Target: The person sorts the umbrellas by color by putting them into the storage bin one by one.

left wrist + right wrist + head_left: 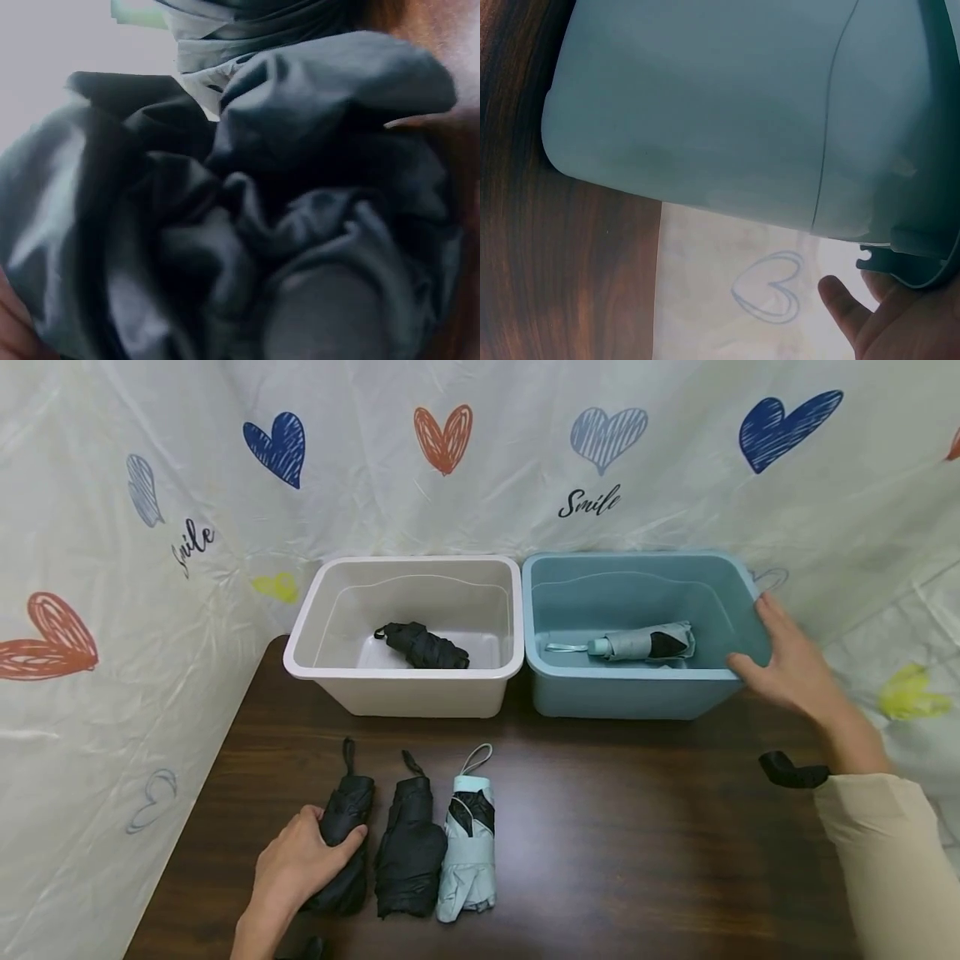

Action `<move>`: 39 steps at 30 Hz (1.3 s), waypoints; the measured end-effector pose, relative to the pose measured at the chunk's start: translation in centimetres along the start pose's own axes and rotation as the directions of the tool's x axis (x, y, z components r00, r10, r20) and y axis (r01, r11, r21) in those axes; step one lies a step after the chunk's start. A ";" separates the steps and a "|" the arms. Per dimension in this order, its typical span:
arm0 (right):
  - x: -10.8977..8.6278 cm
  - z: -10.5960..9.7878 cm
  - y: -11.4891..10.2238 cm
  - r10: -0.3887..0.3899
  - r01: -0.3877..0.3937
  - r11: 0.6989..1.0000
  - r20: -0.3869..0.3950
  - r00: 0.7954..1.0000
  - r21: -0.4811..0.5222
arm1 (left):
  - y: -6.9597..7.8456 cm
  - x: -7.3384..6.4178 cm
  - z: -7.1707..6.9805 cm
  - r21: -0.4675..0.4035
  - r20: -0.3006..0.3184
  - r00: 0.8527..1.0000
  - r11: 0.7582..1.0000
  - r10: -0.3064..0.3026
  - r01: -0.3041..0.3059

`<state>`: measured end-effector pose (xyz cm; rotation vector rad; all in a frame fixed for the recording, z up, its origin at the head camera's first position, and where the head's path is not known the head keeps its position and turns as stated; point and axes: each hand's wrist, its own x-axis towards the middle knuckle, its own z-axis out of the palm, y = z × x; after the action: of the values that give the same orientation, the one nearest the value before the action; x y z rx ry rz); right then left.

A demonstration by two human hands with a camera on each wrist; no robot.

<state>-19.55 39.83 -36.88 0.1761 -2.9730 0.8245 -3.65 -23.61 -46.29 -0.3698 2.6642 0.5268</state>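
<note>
In the head view my left hand [296,860] grips the leftmost folded black umbrella [348,835], thumb across its top and fingers along its far left side. The bunched dark cloth [247,195] of an umbrella's end fills the left wrist view. Beside it on the table lie a second black umbrella [410,852] and a pale blue umbrella [468,860] with a black patch. My right hand [795,664] holds the right rim of the blue bin [615,697]; in the right wrist view, fingers [844,307] show below that rim.
A white bin [420,693] stands left of the blue one, with a small black umbrella [427,646] inside. Another pale blue umbrella [637,643] lies in the blue bin. Behind the bins hangs a white sheet [510,452] printed with hearts. Dark wooden table [637,827] lies in front.
</note>
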 end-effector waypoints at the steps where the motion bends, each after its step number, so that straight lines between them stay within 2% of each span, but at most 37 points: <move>1: 0.1 -0.1 0.0 0.002 -0.002 1.000 -0.001 1.000 -0.005 | -0.1 0.0 0.1 -0.008 -0.003 1.000 1.000 -0.004 0.004; 7: 0.2 -0.1 0.0 0.010 -0.010 1.000 -0.002 1.000 -0.009 | -0.4 0.1 -0.1 -0.046 -0.020 1.000 0.999 -0.002 0.001; 14: 0.1 0.0 -0.2 0.007 -0.007 1.000 -0.007 1.000 -0.005 | -1.7 0.3 -0.4 -0.141 -0.016 1.000 0.990 0.000 -0.003; 20: 0.0 0.0 -0.1 -0.004 0.004 1.000 -0.015 1.000 0.000 | -2.3 -0.1 -1.1 -0.181 -0.030 0.999 0.983 0.017 -0.022; 27: 0.2 0.2 0.0 -0.009 0.009 1.000 -0.028 1.000 0.004 | -2.1 -0.8 -3.0 -0.299 -0.031 0.998 0.952 0.061 -0.067; 31: 0.3 0.2 -0.1 -0.001 0.001 1.000 -0.028 1.000 0.004 | -2.1 -1.1 -4.4 -0.311 -0.037 0.996 0.946 0.081 -0.089; 36: 0.3 0.2 -0.2 0.011 -0.011 1.000 -0.026 1.000 -0.002 | -2.4 -1.4 -5.9 -0.327 -0.029 0.998 0.943 0.061 -0.067; 39: 0.3 0.1 -0.1 0.012 -0.012 1.000 -0.024 1.000 -0.004 | -2.5 -1.7 -6.7 -0.316 -0.037 0.997 0.946 0.069 -0.077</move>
<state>-19.80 39.62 -36.91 0.1467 -2.9560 0.8156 -3.56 -28.31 -40.65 -0.3710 2.6247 0.9866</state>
